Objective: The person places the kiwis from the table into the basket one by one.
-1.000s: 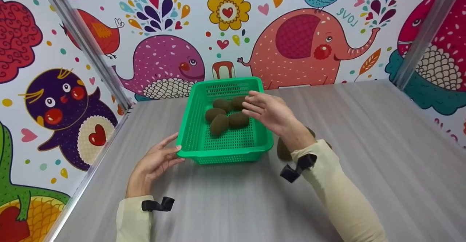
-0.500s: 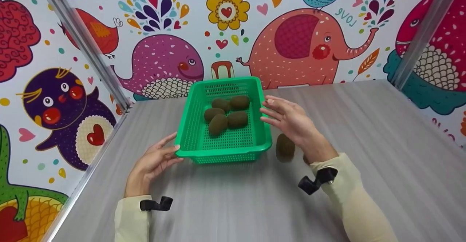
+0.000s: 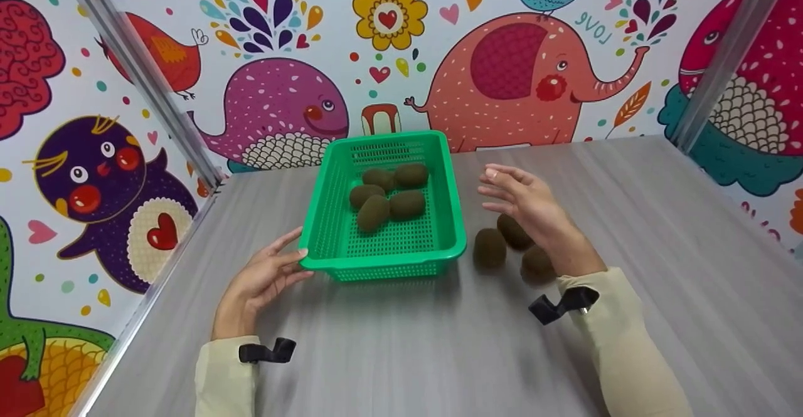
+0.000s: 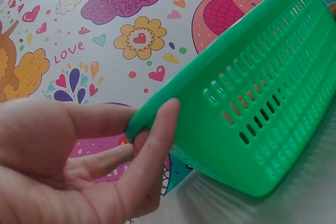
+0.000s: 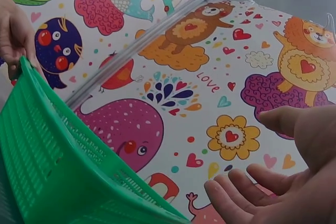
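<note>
A green plastic basket (image 3: 389,263) stands on the table with several brown kiwis (image 3: 374,214) lying on its floor. At the near left corner, my left hand (image 3: 263,282) pinches the rim between thumb and fingers; the left wrist view shows this grip (image 4: 105,150) closely. My right hand (image 3: 533,210) hovers to the right of the basket, fingers spread and relaxed, holding nothing. Below and beside it, three more kiwis (image 3: 490,249) rest on the table, partly covered by the hand and wrist. From the right wrist, the open palm (image 5: 283,192) appears apart from the basket.
The grey wood-grain table (image 3: 376,348) reaches back to a wall (image 3: 389,78) printed with cartoon animals. Metal posts (image 3: 141,72) stand at the left and right corners. A black wrist mount (image 3: 268,350) sits on each sleeve.
My right hand has drawn back from above the basket to its right side, uncovering kiwis in the basket and on the table. The left hand keeps its hold on the rim.
</note>
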`<state>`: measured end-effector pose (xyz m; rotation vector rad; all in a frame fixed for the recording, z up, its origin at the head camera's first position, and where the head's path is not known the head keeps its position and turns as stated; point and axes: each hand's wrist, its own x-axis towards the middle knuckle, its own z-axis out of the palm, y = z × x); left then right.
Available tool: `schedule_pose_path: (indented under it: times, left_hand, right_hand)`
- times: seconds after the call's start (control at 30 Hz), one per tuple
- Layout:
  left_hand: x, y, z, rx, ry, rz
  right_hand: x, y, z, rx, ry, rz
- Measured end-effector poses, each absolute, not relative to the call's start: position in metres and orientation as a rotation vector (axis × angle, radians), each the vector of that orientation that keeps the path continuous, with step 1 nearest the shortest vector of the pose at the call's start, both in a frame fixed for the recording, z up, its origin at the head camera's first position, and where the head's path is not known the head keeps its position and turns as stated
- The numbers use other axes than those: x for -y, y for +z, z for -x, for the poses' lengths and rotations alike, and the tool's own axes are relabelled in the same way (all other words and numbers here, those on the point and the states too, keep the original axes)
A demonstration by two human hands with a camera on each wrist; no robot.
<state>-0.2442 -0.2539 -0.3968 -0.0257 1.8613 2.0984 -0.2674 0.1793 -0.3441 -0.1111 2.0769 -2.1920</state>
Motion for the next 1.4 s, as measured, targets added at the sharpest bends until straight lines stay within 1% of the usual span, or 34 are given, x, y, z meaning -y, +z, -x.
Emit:
schedule_pose_path:
  times: [0.2, 0.63, 1.4]
  left_hand:
    - [0.252, -0.397, 0.244, -1.84, 2.108, 0.031]
    - [0.253, -0.396, 0.245, -1.873, 2.096, 0.04]
    - [0.255, -0.396, 0.245, -1.869, 2.085, 0.034]
  right_hand:
    - [-0.196, -0.351, 0.274, -2.161, -2.086, 0.04]
    - [-0.214, -0.361, 0.284, -2.421, -1.926, -0.03]
    - [-0.235, -0.384, 0.297, -2.394, -1.782, -0.109]
